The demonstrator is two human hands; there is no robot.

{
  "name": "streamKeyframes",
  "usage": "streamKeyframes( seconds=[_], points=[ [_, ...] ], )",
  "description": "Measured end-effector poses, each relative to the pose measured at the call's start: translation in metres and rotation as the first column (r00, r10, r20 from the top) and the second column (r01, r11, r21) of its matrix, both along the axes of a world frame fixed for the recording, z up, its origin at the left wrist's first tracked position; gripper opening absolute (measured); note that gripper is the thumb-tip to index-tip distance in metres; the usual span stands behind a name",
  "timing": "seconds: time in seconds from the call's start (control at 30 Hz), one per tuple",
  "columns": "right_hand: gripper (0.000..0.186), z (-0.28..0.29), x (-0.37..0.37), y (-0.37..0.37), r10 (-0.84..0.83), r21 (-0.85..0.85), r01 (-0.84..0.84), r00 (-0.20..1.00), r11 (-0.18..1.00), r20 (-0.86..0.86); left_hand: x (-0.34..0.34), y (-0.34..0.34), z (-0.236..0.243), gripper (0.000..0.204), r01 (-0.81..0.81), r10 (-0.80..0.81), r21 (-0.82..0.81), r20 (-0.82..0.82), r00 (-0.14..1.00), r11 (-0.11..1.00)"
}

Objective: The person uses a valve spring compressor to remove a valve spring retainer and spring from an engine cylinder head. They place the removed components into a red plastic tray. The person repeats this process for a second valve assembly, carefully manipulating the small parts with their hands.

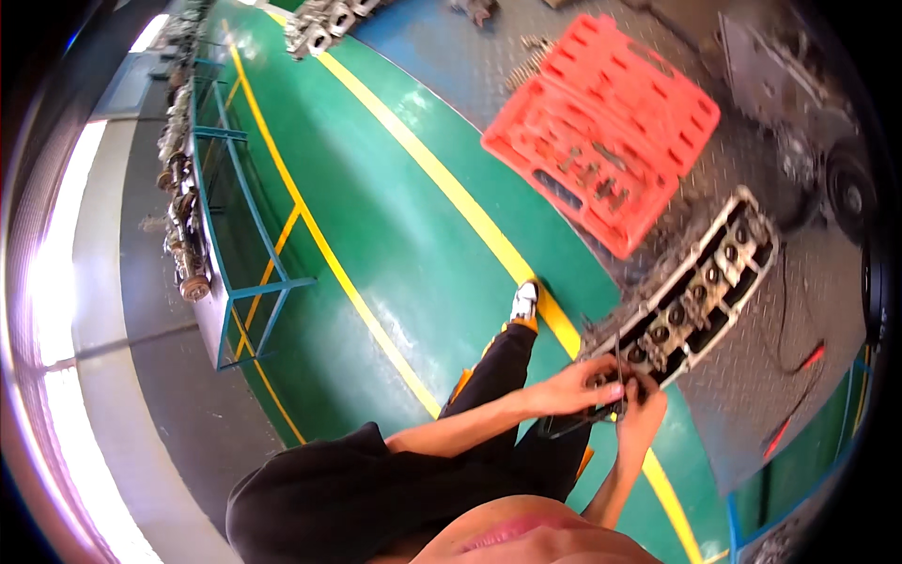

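Note:
Both of my hands meet at the near end of a long aluminium engine cylinder head (701,298), which lies slanted on the metal bench top (719,399). My left hand (587,383) has its fingers curled round a small dark part with a thin cable or rod, too hidden to name. My right hand (641,406) is beside it, fingers bent in against the same dark area; exactly what it grips is unclear. An open red plastic tool case (625,99) with several metal pieces in its lower half lies beyond the cylinder head.
At right are an engine assembly with a black pulley (850,188) and cables with red clips (814,355). More metal engine parts (324,26) sit at the top. On the left, a blue-framed rack (249,291) holds several shafts (188,235). The green floor (348,226) has yellow lines.

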State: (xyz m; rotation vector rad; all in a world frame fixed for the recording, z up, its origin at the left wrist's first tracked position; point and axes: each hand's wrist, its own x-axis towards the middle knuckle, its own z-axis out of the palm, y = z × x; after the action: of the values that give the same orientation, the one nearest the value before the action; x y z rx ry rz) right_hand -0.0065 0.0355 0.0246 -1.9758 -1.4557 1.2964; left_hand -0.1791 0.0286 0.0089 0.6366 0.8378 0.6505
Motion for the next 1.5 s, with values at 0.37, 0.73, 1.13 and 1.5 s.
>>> streamKeyframes(
  seconds=[0.37,0.73,1.13,1.5],
  points=[
    [0.034,0.01,0.043,0.031,-0.198,-0.58,-0.033,0.923,0.814,-0.33,0.006,0.007,0.014,0.091,-0.008,-0.005,-0.211,-0.061,0.998,0.978],
    [0.057,0.022,0.039,0.03,-0.67,-0.839,-0.106,0.552,0.534,-0.497,0.013,0.009,0.023,0.117,-0.108,0.005,-0.459,-0.22,0.976,0.882],
    [0.062,0.019,0.035,0.004,-0.719,-0.811,0.011,0.47,0.585,-0.512,0.029,0.003,0.032,0.09,-0.035,-0.104,-0.27,-0.481,0.871,0.962],
    [0.064,0.025,0.025,-0.009,-0.763,-0.817,0.117,0.451,0.565,-0.463,0.032,0.009,0.034,0.063,-0.034,-0.071,-0.224,-0.446,0.892,0.974]
  ],
)
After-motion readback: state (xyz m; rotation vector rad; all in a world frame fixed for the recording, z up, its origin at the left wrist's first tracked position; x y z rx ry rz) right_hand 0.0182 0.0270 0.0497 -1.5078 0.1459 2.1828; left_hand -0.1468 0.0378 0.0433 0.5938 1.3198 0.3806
